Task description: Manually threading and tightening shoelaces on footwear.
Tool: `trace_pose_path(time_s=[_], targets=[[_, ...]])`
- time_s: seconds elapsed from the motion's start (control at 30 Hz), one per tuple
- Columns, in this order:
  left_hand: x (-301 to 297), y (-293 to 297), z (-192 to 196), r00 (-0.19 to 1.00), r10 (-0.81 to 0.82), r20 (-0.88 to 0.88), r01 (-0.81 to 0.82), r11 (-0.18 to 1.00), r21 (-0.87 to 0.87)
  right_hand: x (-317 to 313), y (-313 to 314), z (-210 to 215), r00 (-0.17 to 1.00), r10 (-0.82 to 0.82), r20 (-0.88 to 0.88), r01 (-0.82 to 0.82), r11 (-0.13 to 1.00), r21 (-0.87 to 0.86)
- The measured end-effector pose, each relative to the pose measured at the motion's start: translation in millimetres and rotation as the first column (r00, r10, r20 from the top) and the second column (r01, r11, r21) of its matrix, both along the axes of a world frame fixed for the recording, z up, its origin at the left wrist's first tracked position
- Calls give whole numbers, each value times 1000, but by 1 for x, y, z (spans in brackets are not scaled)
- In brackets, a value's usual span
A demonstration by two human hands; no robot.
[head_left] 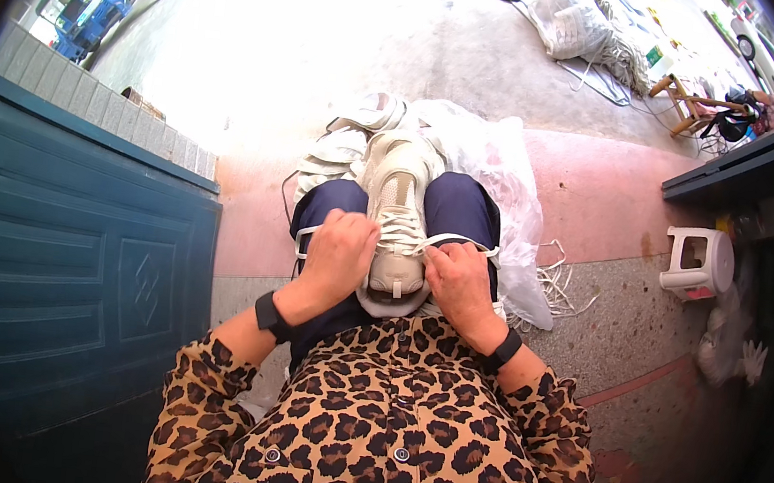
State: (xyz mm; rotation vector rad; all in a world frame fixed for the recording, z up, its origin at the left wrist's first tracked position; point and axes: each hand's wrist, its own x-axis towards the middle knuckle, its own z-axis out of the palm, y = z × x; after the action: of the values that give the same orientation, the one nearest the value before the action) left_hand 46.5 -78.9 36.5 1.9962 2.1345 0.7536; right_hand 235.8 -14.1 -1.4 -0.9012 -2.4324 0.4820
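A beige-white sneaker (397, 274) is held between my knees, its toe toward me and its tongue away. White shoelace (398, 226) crosses its front in several rows. At the shoe's left edge my left hand (340, 254) is closed in a pinch, with a white lace strand beside it. The fingertips are partly hidden. On the other side, my right hand (461, 279) pinches lace by the toe, and a loose length loops over my right knee. Just beyond my knees, more pale sneakers (332, 156) lie in a pile.
Translucent plastic sheeting (498, 168) spreads right of the shoes, with loose white laces (563, 288) beside it. A white stool (698, 263) stands at right. A blue door (75, 246) is at left. Far right are a bagged bundle (570, 25) and a wooden stool (684, 108).
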Motion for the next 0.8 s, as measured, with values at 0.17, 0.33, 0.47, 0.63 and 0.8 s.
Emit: trace_pose_path(time_s=[0.17,0.33,0.47,0.63,0.8], targets=[[24,65,13,756,94,647,293,836,-464,-2,1,-5,986,57,-154,-66,996,-55],[13,83,20,599,288,747,419,683,-599,-6,4,2,988,113,-102,-117,993,-30],[-3,79,26,295,492,819,298,768,-568,-15,3,23,938,122,324,-207,947,245],[-4,86,43,310,414,856,232,840,-490,-17,16,31,954,265,139,-296,900,320],[14,88,16,482,373,793,291,786,-546,0,42,178,679,301,-670,-278,950,144]])
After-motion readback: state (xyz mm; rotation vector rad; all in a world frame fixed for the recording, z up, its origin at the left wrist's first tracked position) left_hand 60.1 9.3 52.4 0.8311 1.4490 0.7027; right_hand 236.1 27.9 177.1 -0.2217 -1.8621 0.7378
